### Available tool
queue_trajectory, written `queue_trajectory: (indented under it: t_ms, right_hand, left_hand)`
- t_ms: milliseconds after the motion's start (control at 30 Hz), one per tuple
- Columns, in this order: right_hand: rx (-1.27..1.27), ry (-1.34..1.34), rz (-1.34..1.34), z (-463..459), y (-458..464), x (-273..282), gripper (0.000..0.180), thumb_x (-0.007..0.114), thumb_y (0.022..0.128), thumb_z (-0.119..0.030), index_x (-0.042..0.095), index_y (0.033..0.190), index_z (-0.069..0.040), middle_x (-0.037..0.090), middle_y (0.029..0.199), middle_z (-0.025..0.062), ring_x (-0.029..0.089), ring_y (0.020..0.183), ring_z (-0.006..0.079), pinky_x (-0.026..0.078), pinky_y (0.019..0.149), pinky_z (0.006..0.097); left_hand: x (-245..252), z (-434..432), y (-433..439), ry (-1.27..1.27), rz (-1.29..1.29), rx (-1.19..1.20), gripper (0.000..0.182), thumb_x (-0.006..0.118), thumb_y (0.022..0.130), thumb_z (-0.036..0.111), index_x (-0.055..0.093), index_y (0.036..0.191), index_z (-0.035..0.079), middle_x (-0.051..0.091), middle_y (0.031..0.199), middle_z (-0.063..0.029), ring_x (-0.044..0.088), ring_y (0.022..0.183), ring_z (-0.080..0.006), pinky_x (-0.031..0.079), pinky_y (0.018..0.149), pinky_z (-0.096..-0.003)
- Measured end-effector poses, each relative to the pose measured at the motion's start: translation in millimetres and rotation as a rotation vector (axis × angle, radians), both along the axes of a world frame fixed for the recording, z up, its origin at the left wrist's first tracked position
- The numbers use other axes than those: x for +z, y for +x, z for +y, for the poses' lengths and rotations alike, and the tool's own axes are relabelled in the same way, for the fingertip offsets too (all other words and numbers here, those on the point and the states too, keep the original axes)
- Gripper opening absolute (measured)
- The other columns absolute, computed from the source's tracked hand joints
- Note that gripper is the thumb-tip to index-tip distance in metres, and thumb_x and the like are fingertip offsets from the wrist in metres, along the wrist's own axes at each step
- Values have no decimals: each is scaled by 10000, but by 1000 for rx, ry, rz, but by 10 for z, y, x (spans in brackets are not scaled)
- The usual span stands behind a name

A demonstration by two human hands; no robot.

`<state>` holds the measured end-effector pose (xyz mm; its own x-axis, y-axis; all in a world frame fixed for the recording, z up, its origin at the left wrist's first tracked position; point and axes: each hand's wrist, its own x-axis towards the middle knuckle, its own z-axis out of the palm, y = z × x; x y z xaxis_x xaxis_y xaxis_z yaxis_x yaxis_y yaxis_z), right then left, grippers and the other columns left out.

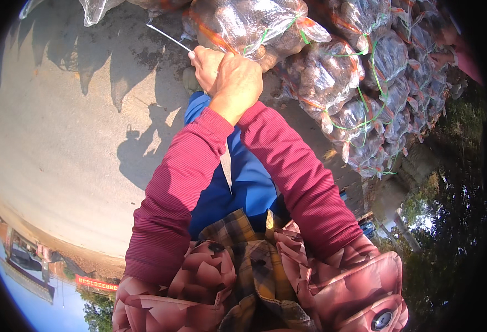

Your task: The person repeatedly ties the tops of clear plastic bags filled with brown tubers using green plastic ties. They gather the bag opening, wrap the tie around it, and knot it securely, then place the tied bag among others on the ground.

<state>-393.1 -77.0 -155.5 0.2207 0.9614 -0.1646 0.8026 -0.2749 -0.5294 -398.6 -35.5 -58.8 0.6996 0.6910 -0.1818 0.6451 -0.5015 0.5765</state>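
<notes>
My right hand [205, 68] is closed, with a thin white rod or strip [169, 37] coming out past its thumb to the upper left. My left hand [238, 79] crosses over it as a fist, pressed near an orange-striped edge of a clear plastic bag [243, 25]. What the left fingers grip is hidden. Brown tubers, perhaps potatoes, fill this bag, and a green tie [264, 36] runs along it. Beside it sits another filled bag [320, 70], knotted at its corners.
Several filled bags [386, 60] with green strips are stacked at the right. Another person's hand [440, 58] touches the stack, a pink sleeve [467, 62] behind it. Sunlit concrete ground [61, 145] spreads leftward. Trees [442, 265] stand at lower right; a red banner [96, 283] bears writing.
</notes>
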Motion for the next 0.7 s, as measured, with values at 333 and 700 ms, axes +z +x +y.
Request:
queue_trajectory:
  t_ms: [333,700]
  right_hand:
    - [-137,-464,737,527,660,442,349,576,1007,-329,700,920,-14,689,769,149,662,723,282,520,700,398]
    - [-186,-580,898,694,919,563,323,531,1038,-264,674,900,-10,739,777,72,601,552,107,497,548,275]
  left_hand:
    - [-714,-383,-408,-487,-777,1085,312,570,752,-190,627,999,-8,634,940,-42,660,805,-121,539,744,-257]
    - [-674,-568,-132,-432,-484,787,434,692,741,-56,597,1157,23,653,1055,-105,630,1007,-311,511,903,-409]
